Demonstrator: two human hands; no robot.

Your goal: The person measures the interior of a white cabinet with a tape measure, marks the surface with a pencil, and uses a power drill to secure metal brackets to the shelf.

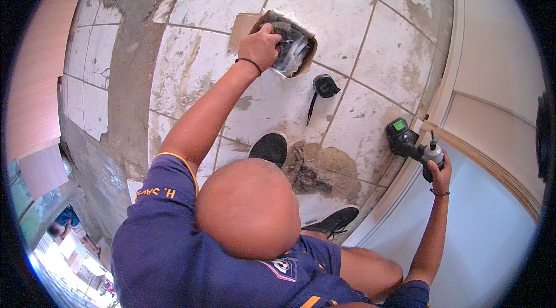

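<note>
My left hand (260,47) dips into a small open cardboard box (243,30) on the tiled floor. Its fingers are curled, and the fingertips are hidden inside. Clear plastic bagging (296,50) with dark contents, too small to name, fills the box. At the right, my right hand (441,170) grips a dark cordless drill (412,147) with a grey front end and a thin bit pointing away from me. The drill is held beside the wooden edge of a pale panel. A black tape measure (326,85) with a strap lies between the box and my feet.
Stained white tiles (370,53) cover the floor, with a bare cement strip (136,65) at the left. A pale panel (492,192) with a wooden edge (480,157) runs along the right. Another person (69,227) is far off at the lower left.
</note>
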